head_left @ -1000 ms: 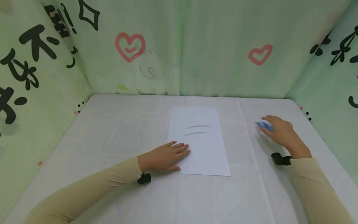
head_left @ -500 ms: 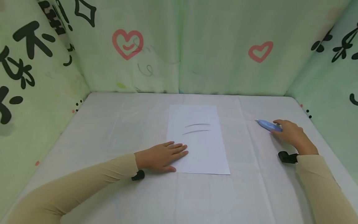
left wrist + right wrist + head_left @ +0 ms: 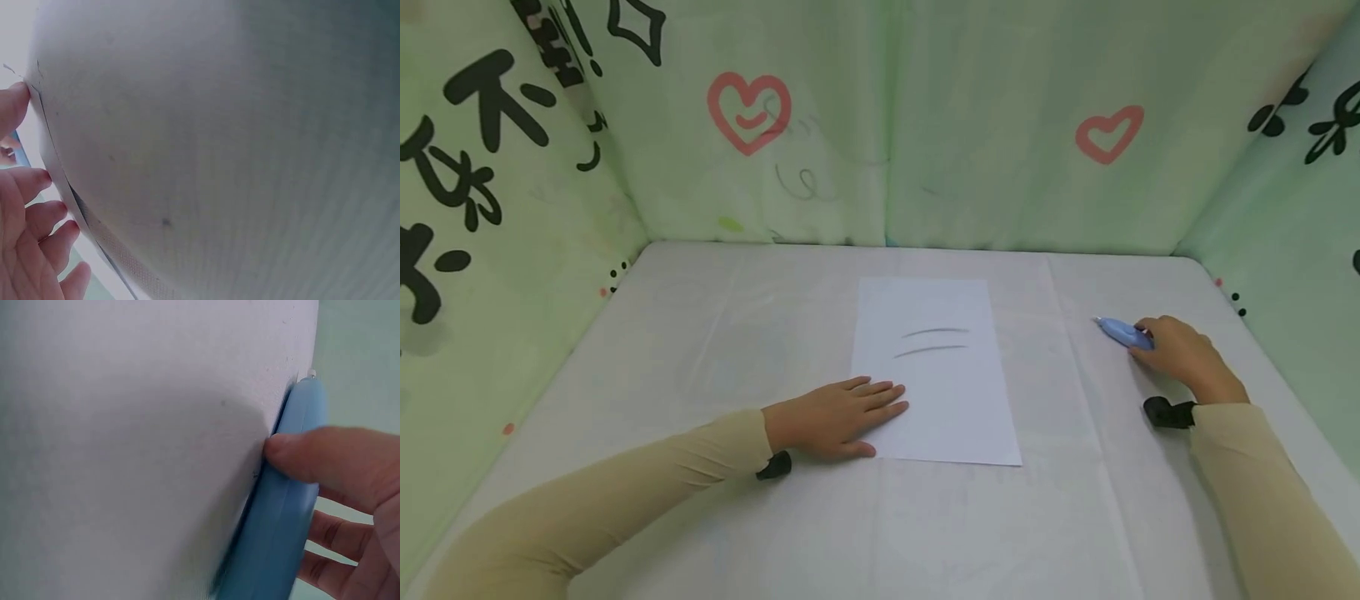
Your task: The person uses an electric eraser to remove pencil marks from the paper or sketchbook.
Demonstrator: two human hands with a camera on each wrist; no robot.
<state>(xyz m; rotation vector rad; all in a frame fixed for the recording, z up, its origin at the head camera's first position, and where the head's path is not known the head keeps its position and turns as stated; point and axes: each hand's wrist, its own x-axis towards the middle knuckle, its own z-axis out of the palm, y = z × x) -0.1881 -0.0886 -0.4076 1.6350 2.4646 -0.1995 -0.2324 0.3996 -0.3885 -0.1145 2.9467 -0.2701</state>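
Observation:
My left hand (image 3: 842, 418) lies flat with fingers spread on the lower left of a white sheet of paper (image 3: 947, 408). Two slightly curved grey lines (image 3: 932, 340) run across the paper beyond the fingertips. On the right of the table, my right hand (image 3: 1183, 354) pinches the rear part of a blue correction pen (image 3: 1122, 332), whose small tip points left and away from me. In the right wrist view the thumb (image 3: 331, 459) presses one side of the pen's thick body, with fingers behind it. The left wrist view shows the left fingers (image 3: 40, 219) at the edge.
A white cloth (image 3: 760, 333) with fold creases covers the table. Green fabric walls (image 3: 985, 167) with hearts and black characters stand at the back and both sides. A black wrist camera (image 3: 1168, 412) sits under the right wrist, another (image 3: 773, 465) under the left.
The right hand has drawn back to the right along the correction pen, from spread over it to pinching its rear, so more of the body shows. The left hand stays flat on the paper.

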